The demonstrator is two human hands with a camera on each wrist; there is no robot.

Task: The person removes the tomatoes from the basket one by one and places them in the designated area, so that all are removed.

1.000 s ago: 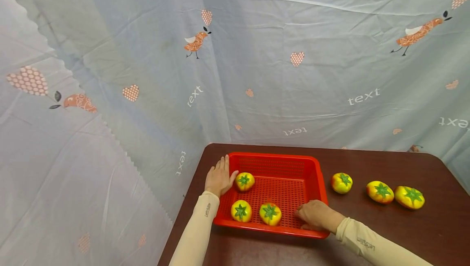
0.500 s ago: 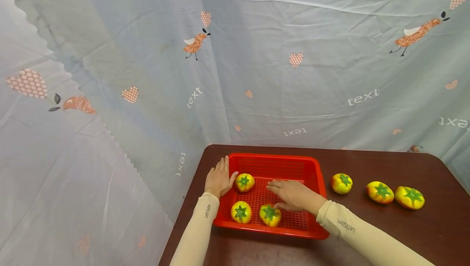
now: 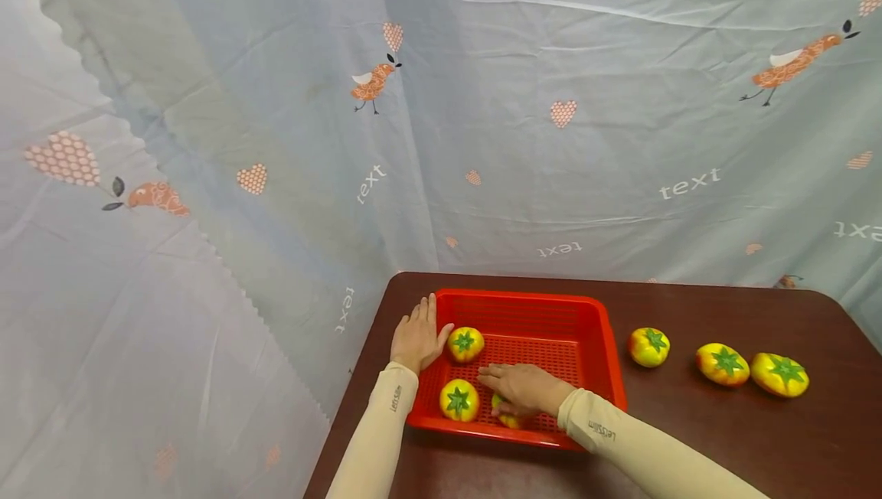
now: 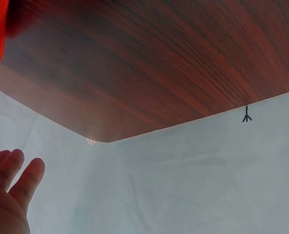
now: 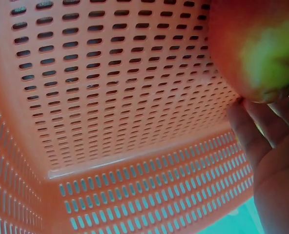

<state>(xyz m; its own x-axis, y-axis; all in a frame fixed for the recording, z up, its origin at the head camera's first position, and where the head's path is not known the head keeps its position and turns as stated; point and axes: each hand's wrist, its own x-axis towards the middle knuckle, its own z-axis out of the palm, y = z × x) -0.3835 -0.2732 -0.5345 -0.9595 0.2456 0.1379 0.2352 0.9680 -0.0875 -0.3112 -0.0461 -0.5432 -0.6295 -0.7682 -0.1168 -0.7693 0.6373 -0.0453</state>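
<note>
A red perforated plastic basket [image 3: 524, 297] stands on the table with three yellow-red, tomato-like fruits with green star-shaped tops inside. My left hand [image 3: 416, 340] lies along the basket's left rim, fingers straight and thumb apart; in the left wrist view its fingertips [image 4: 32, 175] show holding nothing. My right hand [image 3: 529, 390] is inside the basket over the front fruit [image 3: 510, 419], covering most of it. The right wrist view shows extended fingers [image 5: 249, 129] right at this fruit's underside. Another fruit [image 3: 458, 399] sits front left, and one [image 3: 465, 344] lies behind it near my left thumb.
On the table right of the basket lie three more such fruits: one close by [image 3: 649, 347], a middle one [image 3: 722, 364] and a far-right one [image 3: 779, 374]. The dark brown table [image 3: 689, 308] ends at a printed grey curtain [image 3: 482, 101] behind and to the left.
My right hand has risen from the basket's front right corner, moved left across the basket, then come down over the front fruit. My left hand stays at the left rim.
</note>
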